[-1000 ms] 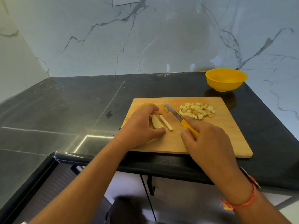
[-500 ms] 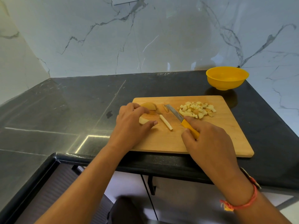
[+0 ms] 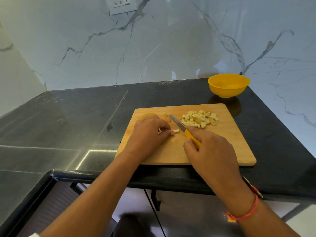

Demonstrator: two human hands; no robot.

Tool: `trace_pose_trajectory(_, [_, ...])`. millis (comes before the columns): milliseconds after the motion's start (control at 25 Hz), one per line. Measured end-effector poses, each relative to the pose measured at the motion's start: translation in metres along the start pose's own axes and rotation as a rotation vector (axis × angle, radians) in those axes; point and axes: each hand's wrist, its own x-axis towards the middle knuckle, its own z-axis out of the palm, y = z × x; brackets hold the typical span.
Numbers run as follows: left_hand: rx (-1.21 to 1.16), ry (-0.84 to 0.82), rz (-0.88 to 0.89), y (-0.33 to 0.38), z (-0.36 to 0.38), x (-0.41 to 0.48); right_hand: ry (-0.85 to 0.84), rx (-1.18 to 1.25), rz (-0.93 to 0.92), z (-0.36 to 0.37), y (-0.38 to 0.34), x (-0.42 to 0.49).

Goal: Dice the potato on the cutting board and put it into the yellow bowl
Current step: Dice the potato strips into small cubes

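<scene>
My left hand (image 3: 150,132) is curled down on the rectangular pale wooden cutting board (image 3: 239,147), fingers closed over a pale potato strip (image 3: 176,131), of which only a short end shows beyond my fingertips. My right hand (image 3: 212,154) is wrapped shut around the yellow handle of a small steel-bladed knife (image 3: 177,123), the blade angled away from me with its edge just beside the exposed end of the strip. Risk one: the fingertips of the left grip sit very close to the cutting line, and a downward stroke could catch them if they are not tucked back. Risk two: the strip is narrow, and I judge it could roll or skid under pressure, giving uneven pieces or flicking one off the board. Risk three: the heap of diced potato cubes (image 3: 199,118) lies just beyond and to the right of the blade, so a careless sweep could scatter it across the dark polished stone counter (image 3: 77,117). A rounded, uncut potato piece (image 3: 147,115) shows just past my left knuckles, mostly hidden. The round yellow plastic bowl (image 3: 228,85) stands on the counter well beyond my right grip, clear of the board's far right corner, and appears to hold nothing. Dicing is in my judgement partly complete; transfer is not begun.
</scene>
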Motion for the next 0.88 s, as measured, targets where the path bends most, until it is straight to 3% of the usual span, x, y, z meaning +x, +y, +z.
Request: trace_pose_trajectory(880, [-0.151,0.065,-0.111,0.012,0.003,-0.002,-0.222,-0.177,-0.108,-0.013,-0.009,-0.002])
